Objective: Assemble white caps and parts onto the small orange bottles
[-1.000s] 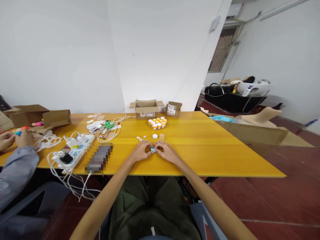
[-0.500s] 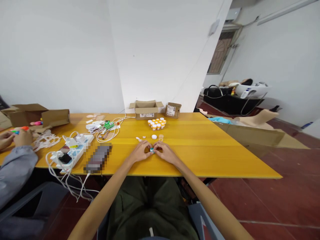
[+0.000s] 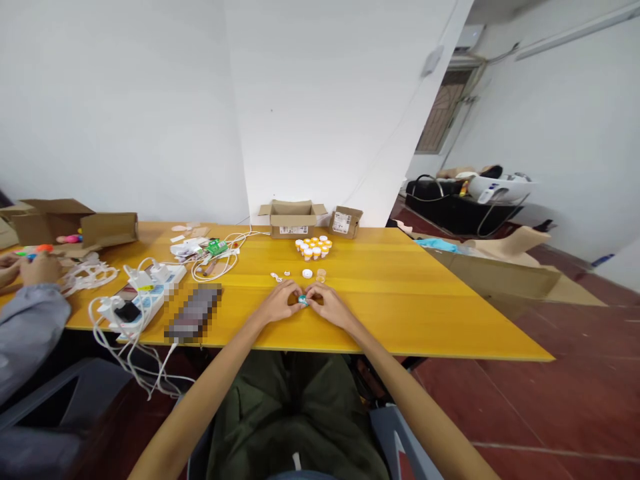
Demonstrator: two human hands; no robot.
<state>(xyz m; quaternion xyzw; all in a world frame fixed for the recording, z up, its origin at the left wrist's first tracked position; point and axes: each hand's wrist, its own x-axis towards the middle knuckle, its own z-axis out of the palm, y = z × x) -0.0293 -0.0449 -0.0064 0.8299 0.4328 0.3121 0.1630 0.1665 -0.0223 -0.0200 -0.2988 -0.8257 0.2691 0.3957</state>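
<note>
Between the fingertips of both hands is a small teal-and-white piece (image 3: 303,301), too small to name more closely. My left hand (image 3: 281,301) pinches it from the left, and my right hand (image 3: 326,303) pinches it from the right, just above the tabletop. Beyond my fingers lie a round white cap (image 3: 307,273) and a small clear cup (image 3: 321,275). Little white pieces (image 3: 277,277) with dark spots rest to the left of the cap. Farther back, several small jars (image 3: 314,249) with white lids and orange bands stand in a cluster.
Two cardboard boxes stand at the wall, an open one (image 3: 291,219) and a smaller one (image 3: 345,222). To my left lie a blurred-out phone (image 3: 195,312), a power strip (image 3: 150,300) with cables, and a green packet (image 3: 217,247). At far left a co-worker's hand (image 3: 43,268) holds colourful pieces.
Both hands keep their pinch on the small teal-and-white piece, which seems slightly turned. The whole view has shifted a little. The rest of my table looks the same.
</note>
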